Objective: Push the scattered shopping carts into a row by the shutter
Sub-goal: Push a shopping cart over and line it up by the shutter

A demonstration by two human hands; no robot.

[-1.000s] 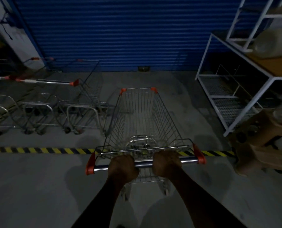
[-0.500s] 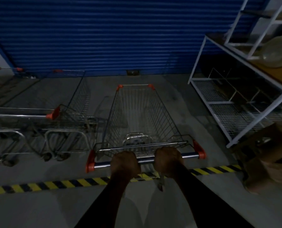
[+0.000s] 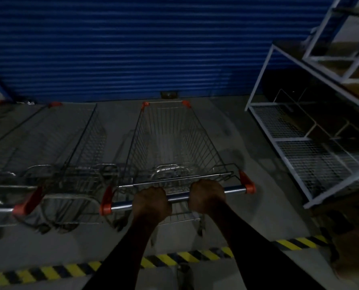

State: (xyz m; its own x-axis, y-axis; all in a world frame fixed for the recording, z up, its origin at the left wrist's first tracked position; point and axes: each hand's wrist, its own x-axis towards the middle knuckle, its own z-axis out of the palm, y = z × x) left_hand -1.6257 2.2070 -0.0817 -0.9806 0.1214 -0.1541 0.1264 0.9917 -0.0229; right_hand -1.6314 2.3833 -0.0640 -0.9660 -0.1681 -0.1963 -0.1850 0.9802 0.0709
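Observation:
A wire shopping cart (image 3: 170, 141) with orange corner caps stands in front of me, its nose close to the blue roller shutter (image 3: 132, 47). My left hand (image 3: 152, 203) and my right hand (image 3: 206, 195) are both closed around its chrome handle bar (image 3: 234, 189), side by side near the middle. Just left of it stand other carts (image 3: 69, 155) in a row, parallel to mine and facing the shutter. The scene is dim.
A white metal shelf rack (image 3: 308, 143) with mesh shelves stands at the right, close to the cart's side. A black-and-yellow hazard stripe (image 3: 48, 273) crosses the concrete floor beneath my forearms. Brown cardboard shapes (image 3: 354, 248) lie at the lower right.
The cart and I have rolled forward over the hazard stripe toward the shutter, coming level with the carts on the left. Both hands kept their grip on the handle.

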